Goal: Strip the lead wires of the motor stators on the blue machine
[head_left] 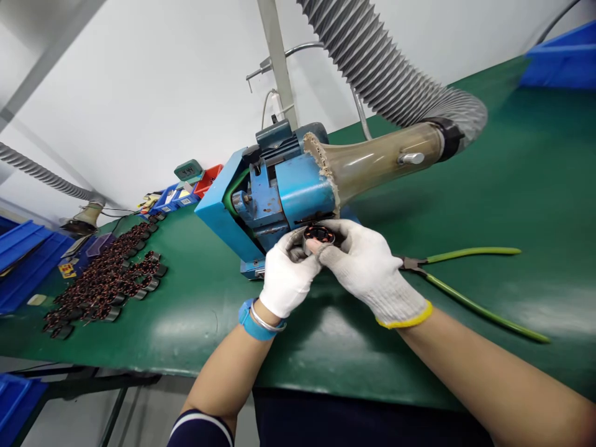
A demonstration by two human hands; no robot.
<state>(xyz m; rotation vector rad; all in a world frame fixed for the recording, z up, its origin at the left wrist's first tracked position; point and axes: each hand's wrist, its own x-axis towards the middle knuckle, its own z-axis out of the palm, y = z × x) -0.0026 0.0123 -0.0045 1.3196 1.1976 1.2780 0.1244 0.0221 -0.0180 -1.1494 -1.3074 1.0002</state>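
Note:
A round motor stator (319, 234) with copper windings is gripped between both white-gloved hands, just in front of the blue belt grinding machine (305, 192). My left hand (289, 273) closes round its left side, with a blue strap and a metal bangle at the wrist. Pressing on the near rim and right side are the thumb and fingers of my right hand (361, 257), whose glove has a yellow cuff. The stator sits close to the machine's lower front edge; whether it touches is hidden by the fingers. Green-handled pliers (414, 264) lie open right beside my right hand.
Many more stators (112, 273) are spread over the left of the green table (186, 335). A clear funnel (382, 161) joins the machine to a grey corrugated hose (391, 74). Blue bins (563, 59) stand at the far right, with others at left.

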